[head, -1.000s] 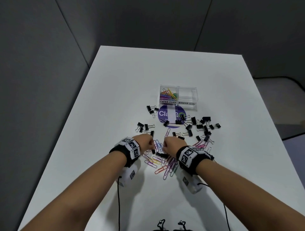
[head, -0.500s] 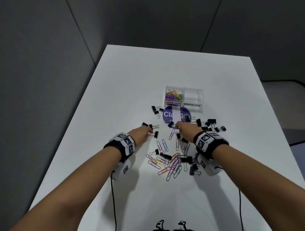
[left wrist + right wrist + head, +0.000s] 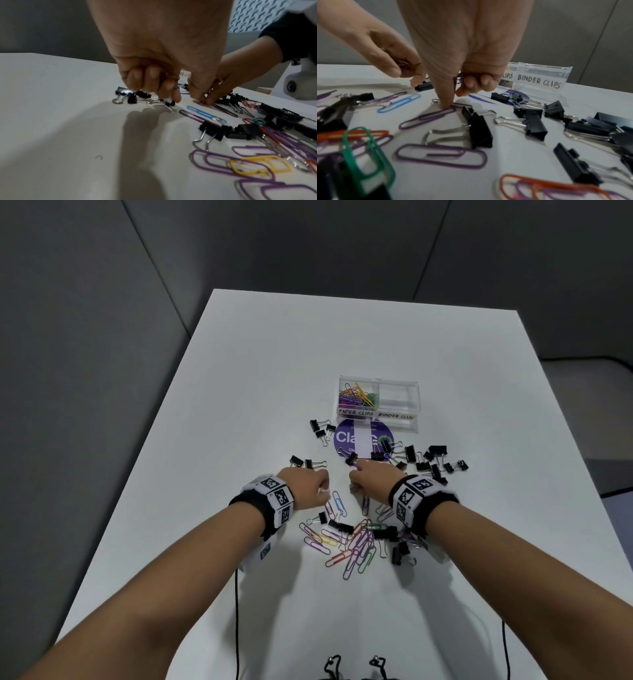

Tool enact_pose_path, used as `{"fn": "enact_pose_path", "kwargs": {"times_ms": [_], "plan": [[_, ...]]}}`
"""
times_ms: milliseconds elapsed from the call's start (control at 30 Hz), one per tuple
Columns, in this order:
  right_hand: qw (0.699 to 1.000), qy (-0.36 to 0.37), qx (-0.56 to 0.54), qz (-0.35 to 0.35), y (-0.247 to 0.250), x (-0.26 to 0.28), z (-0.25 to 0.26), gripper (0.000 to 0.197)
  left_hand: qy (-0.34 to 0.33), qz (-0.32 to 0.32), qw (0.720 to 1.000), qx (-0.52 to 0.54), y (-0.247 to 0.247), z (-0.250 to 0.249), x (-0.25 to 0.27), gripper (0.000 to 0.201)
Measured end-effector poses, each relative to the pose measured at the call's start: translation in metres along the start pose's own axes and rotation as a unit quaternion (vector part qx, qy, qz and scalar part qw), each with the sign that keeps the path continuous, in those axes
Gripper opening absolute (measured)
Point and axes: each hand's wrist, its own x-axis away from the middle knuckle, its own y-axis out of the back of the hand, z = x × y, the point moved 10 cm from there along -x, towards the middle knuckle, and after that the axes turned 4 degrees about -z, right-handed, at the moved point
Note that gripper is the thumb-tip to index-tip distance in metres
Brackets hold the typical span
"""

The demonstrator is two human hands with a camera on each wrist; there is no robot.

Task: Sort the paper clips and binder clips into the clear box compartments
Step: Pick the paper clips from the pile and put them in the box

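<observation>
On the white counter (image 3: 260,378), the left hand (image 3: 305,486) curls around a few paper clips by a small black binder clip (image 3: 169,103), while the right hand (image 3: 371,482), purple clips tucked in its curled fingers (image 3: 475,82), presses a purple paper clip (image 3: 428,118) near the clear box (image 3: 378,402).

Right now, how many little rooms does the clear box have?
2 in the clear box. The left compartment, labelled PAPER CLIPS, holds coloured paper clips. The right compartment, labelled BINDER CLIPS, sits beside it and looks empty. None seems hidden.
</observation>
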Motion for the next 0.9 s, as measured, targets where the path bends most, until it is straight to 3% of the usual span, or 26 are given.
{"fn": "enact_pose_path", "kwargs": {"times_ms": [233, 367, 500, 767, 900], "plan": [[0.999, -0.038, -0.036, -0.002, 0.000, 0.004, -0.007, 0.026, -0.083, 0.069, 0.989, -0.098, -0.015, -0.026, -0.007, 0.039], [0.999, -0.043, -0.024, 0.015, -0.003, 0.006, -0.007, 0.026, -0.106, 0.068, 0.984, -0.125, -0.016, -0.035, -0.010, 0.035], [0.998, -0.050, -0.042, 0.011, -0.007, 0.009, -0.005, 0.024, -0.096, 0.050, 0.987, -0.122, -0.017, -0.036, -0.012, 0.030], [0.996, -0.045, -0.078, -0.004, -0.002, 0.017, -0.003, 0.024, -0.067, 0.066, 0.985, -0.145, -0.023, -0.030, -0.005, 0.040], [0.992, -0.051, -0.108, -0.044, 0.014, 0.029, -0.013, 0.020, -0.051, 0.032, 0.995, -0.075, -0.016, -0.022, 0.001, 0.030]]}}
